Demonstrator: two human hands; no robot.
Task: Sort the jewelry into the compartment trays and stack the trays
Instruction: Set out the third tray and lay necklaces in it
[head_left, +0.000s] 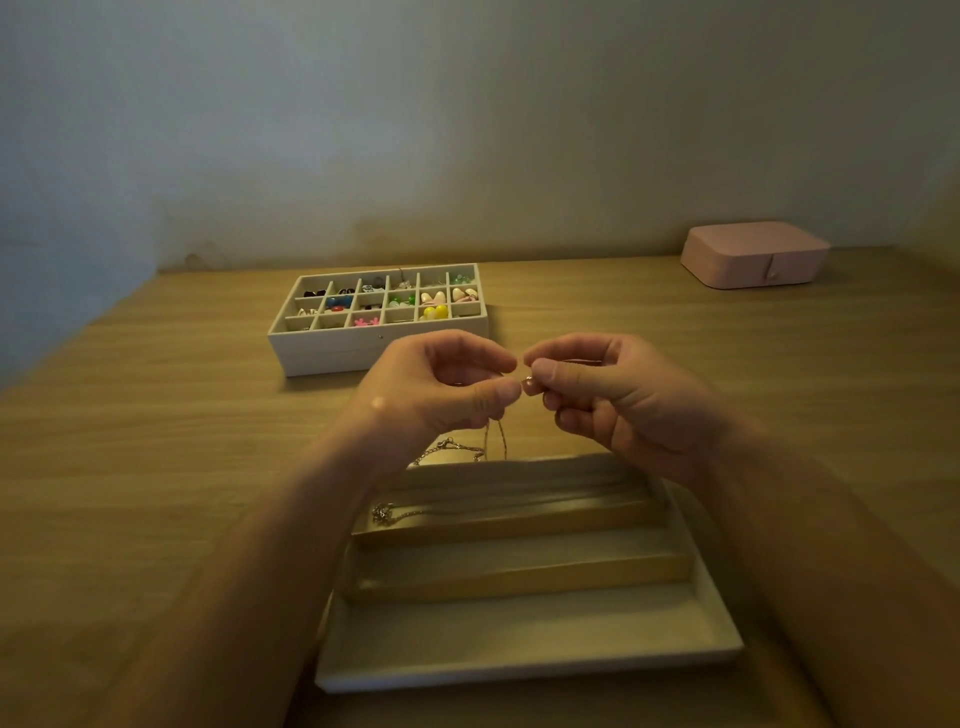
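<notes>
— Where is the thin gold chain necklace (497, 441)?
— Its end is pinched between thumb and forefinger of the left hand (441, 389) and the right hand (613, 395). The rest hangs to the wooden table (156, 441), just behind the beige long-compartment tray (519, 662).

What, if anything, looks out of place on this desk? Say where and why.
A chain lies on the table just beyond the far rim of the long-slot tray, in no compartment; whether it joins the strand hanging from the left hand is unclear.
</notes>
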